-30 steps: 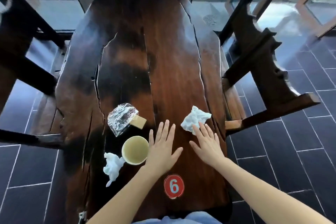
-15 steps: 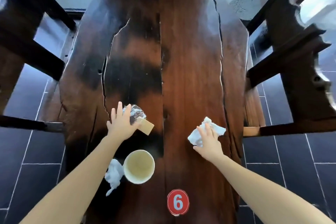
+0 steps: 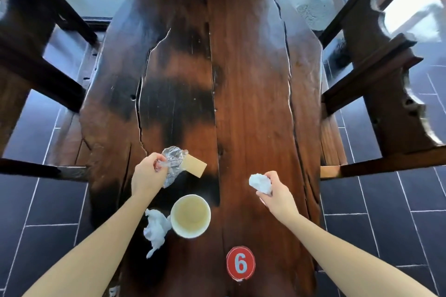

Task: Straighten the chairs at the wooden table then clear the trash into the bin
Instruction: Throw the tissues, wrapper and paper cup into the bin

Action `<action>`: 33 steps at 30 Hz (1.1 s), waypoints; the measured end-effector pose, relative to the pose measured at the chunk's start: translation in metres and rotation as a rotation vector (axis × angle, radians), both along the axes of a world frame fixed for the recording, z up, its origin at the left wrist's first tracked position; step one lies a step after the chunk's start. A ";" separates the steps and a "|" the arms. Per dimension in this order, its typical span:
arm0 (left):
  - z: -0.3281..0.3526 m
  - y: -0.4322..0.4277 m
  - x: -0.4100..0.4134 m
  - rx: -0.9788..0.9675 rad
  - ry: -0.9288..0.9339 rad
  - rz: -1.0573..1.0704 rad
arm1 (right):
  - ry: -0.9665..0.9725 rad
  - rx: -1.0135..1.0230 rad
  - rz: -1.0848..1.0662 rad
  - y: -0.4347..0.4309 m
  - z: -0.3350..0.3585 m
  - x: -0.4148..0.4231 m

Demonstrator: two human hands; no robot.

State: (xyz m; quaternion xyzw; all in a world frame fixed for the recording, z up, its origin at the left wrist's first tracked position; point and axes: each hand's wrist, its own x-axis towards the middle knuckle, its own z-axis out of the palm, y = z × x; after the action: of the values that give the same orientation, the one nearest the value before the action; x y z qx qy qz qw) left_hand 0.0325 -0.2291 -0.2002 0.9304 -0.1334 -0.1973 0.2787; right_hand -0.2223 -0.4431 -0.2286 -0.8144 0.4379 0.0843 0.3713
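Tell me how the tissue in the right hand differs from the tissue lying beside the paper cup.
The tissue in the right hand is squeezed into a compact ball; the tissue beside the paper cup is loose and stretched out, with a tail trailing toward the person. The first is gripped by the right hand and looks lifted off the table; the second lies untouched, against the paper cup. Both are white and crumpled.

cup (image 3: 190, 216) on table (image 3: 253, 103), tissue (image 3: 155, 229) left, chairs (image 3: 386, 94) flanking
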 end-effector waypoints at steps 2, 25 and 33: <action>0.021 -0.012 0.006 -0.119 -0.009 -0.003 | -0.099 -0.047 -0.020 0.002 0.013 0.009; 0.030 -0.101 -0.263 -0.118 0.583 -0.797 | -0.558 0.470 -0.848 0.085 0.087 -0.168; 0.006 -0.113 -0.349 0.229 0.484 -1.224 | -0.347 0.359 -0.743 0.093 0.051 -0.265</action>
State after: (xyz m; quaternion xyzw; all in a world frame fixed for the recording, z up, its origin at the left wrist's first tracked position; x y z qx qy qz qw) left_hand -0.3166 -0.3420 -0.1941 0.6401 -0.5492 -0.5359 0.0382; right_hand -0.4872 -0.3498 -0.1778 -0.5266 0.6104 -0.1177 0.5799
